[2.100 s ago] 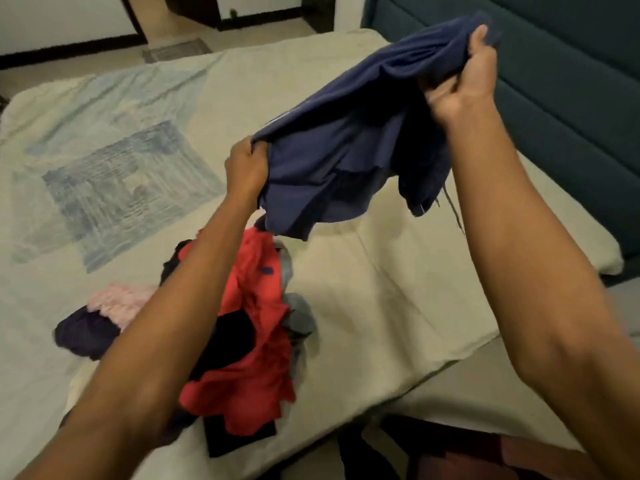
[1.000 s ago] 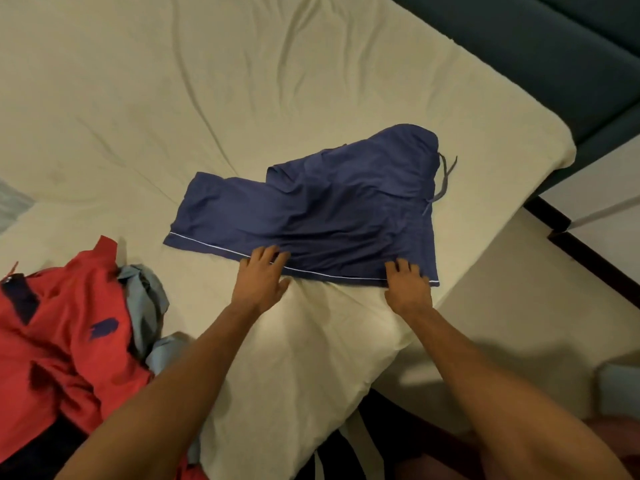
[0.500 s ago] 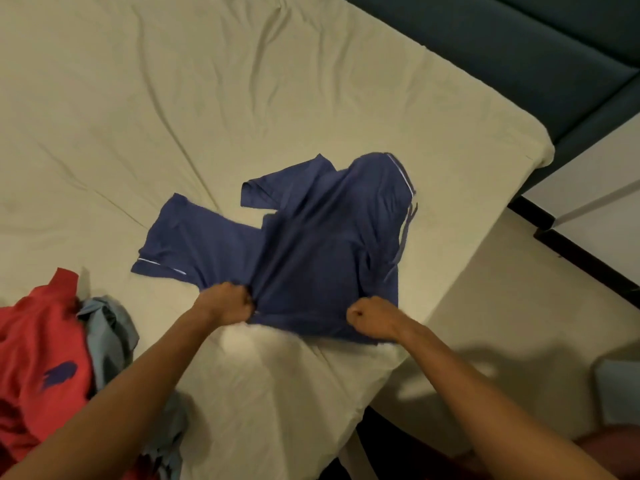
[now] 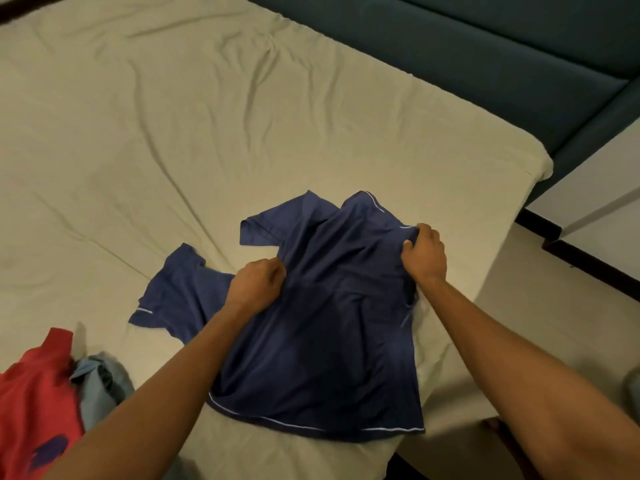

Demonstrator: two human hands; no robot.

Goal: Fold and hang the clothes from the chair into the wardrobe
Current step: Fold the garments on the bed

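A navy blue fabric garment with thin white piping (image 4: 322, 327) is lying on the cream bedsheet (image 4: 207, 133) near the bed's corner. The left hand (image 4: 258, 284) is gripping a bunch of its cloth with curled fingers, while the right hand (image 4: 424, 252), at three o'clock from it, is pinching the piped edge. A red garment (image 4: 34, 393) and a pale blue cloth (image 4: 100, 382) are lying at eight o'clock.
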